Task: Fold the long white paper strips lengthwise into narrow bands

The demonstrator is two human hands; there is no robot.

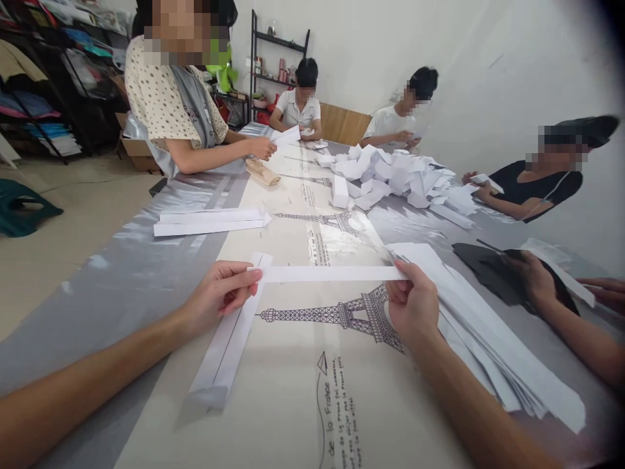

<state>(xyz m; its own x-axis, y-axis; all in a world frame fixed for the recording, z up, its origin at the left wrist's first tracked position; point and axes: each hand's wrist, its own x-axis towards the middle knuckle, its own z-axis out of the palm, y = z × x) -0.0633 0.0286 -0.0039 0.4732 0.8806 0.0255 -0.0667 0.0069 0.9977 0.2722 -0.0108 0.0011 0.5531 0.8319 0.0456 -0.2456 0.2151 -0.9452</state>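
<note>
A narrow white paper strip (327, 274) is stretched level between my two hands above the table. Its left end is pinched by my left hand (222, 290), thumb and finger pressed together. At the other end my right hand (415, 299) closes on the strip with thumb on top and fingers curled under. Beneath my left hand lies a longer folded paper piece (229, 345) with a dark line down its length. A fanned stack of white paper sheets (493, 332) lies just right of my right hand, partly hidden by my forearm.
The table runner (273, 404) carries Eiffel Tower prints. Another folded paper (209, 223) lies ahead on the left. A heap of folded white papers (395, 172) covers the far right. Several people sit or stand around the table; one person's hand (534, 280) is close on my right.
</note>
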